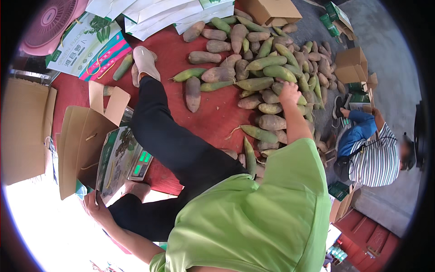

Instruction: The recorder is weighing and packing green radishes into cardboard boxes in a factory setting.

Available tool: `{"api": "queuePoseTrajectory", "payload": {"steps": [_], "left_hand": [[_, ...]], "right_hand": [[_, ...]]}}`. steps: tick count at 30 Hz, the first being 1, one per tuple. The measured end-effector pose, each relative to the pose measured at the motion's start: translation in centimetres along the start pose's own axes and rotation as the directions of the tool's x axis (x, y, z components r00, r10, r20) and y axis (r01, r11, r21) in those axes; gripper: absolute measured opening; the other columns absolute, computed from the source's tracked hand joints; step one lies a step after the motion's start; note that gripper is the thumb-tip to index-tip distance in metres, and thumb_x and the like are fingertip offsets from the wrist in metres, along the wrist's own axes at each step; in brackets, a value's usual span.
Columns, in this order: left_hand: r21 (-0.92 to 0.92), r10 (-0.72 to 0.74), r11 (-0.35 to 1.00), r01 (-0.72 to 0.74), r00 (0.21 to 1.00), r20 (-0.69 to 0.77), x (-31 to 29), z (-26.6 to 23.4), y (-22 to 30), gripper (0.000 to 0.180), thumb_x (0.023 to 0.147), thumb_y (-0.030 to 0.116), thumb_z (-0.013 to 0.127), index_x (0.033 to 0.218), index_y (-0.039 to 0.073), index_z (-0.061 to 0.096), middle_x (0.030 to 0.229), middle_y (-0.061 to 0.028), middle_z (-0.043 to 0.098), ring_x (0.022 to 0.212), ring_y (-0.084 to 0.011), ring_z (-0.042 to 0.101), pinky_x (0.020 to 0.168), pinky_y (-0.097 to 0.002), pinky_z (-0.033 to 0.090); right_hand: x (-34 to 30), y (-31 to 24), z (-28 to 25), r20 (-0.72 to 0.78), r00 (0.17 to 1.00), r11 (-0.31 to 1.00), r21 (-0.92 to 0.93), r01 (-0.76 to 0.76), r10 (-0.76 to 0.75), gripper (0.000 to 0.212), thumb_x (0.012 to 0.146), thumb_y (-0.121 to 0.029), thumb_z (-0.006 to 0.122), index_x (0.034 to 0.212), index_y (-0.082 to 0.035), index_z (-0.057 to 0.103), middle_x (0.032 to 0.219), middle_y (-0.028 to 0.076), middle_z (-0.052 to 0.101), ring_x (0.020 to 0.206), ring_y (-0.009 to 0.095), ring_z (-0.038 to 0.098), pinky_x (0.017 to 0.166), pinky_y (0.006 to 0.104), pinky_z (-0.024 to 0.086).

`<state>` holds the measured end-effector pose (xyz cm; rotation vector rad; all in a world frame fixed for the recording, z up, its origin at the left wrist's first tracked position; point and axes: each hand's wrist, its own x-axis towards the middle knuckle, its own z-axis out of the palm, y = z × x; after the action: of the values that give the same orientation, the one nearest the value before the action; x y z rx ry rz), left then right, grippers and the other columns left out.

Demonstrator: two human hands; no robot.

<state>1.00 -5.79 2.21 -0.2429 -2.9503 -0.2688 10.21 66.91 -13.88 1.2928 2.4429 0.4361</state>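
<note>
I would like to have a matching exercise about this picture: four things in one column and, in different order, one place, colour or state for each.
Column one
1. Right hand
2. Left hand
3. Scale
4. Other person's shirt

Column two
A. Striped
B. At the lower edge of an open printed box
C. On the pile of root vegetables
D. Lit green on its display

Right pairs: 1-C, 2-B, 3-D, 4-A.
</note>
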Motion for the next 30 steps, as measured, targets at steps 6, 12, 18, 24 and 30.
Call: {"api": "queuePoseTrajectory", "payload": {"steps": [6, 12, 18, 24, 30], "left_hand": [[0.021, -0.037, 0.999, 0.038, 0.998, -0.049, 0.1, -0.9, 1.6, 0.013, 0.079, -0.002, 0.064, 0.091, 0.001, 0.066, 0.083, -0.0123, 0.06, 0.082, -0.0313, 0.057, 0.079, -0.0401, 0.044], [0.032, -0.114, 0.993, 0.115, 0.993, -0.014, -0.7, -2.0, 2.5, 0.023, 0.073, -0.006, 0.06, 0.093, 0.003, 0.068, 0.086, -0.0128, 0.061, 0.084, -0.0327, 0.059, 0.076, -0.0388, 0.047], [0.092, -0.083, 0.992, 0.09, 0.993, -0.079, 0.0, -1.8, 3.8, 0.021, 0.071, 0.0, 0.064, 0.089, 0.009, 0.069, 0.086, -0.0052, 0.062, 0.086, -0.0267, 0.06, 0.079, -0.0371, 0.047], [0.129, -0.077, 0.987, 0.093, 0.989, -0.125, -0.6, -1.5, 3.4, 0.021, 0.071, 0.004, 0.065, 0.091, 0.011, 0.068, 0.088, -0.0022, 0.063, 0.087, -0.0239, 0.062, 0.081, -0.0355, 0.048], [0.156, -0.055, 0.985, 0.078, 0.987, -0.148, -0.9, -1.2, 3.2, 0.018, 0.073, 0.008, 0.061, 0.09, 0.012, 0.066, 0.087, -0.001, 0.062, 0.086, -0.0224, 0.062, 0.081, -0.0348, 0.049]], "right_hand": [[0.3, 1.8, 0.5, 0.155, 0.988, 1.0, 0.01, 0.001, -0.003, 0.048, 0.085, -0.013, 0.059, 0.131, -0.018, 0.046, 0.131, 0.004, 0.047, 0.127, 0.024, 0.042, 0.096, 0.0515, 0.039], [0.0, -0.2, 0.1, 0.133, 0.99, 0.992, -0.111, 0.059, -0.044, 0.05, 0.081, -0.016, 0.067, 0.127, -0.025, 0.05, 0.135, 0.002, 0.044, 0.13, 0.024, 0.039, 0.098, 0.0458, 0.041], [-1.3, -0.8, 0.9, 0.14, 0.974, 0.981, -0.059, 0.186, -0.176, 0.074, 0.07, -0.021, 0.078, 0.135, -0.021, 0.043, 0.141, -0.001, 0.043, 0.129, 0.025, 0.042, 0.097, 0.0539, 0.041], [-2.2, -6.1, -4.2, -0.195, 0.848, 0.721, 0.454, 0.523, -0.492, 0.071, 0.064, -0.017, 0.079, 0.128, 0.0, 0.051, 0.119, 0.019, 0.059, 0.11, 0.034, 0.057, 0.094, 0.0405, 0.045], [-10.4, -14.7, -23.9, -0.37, 0.597, 0.154, 0.746, 0.647, -0.712, 0.069, 0.063, -0.004, 0.077, 0.126, 0.001, 0.052, 0.12, 0.016, 0.058, 0.112, 0.026, 0.055, 0.097, 0.0361, 0.041]]}}
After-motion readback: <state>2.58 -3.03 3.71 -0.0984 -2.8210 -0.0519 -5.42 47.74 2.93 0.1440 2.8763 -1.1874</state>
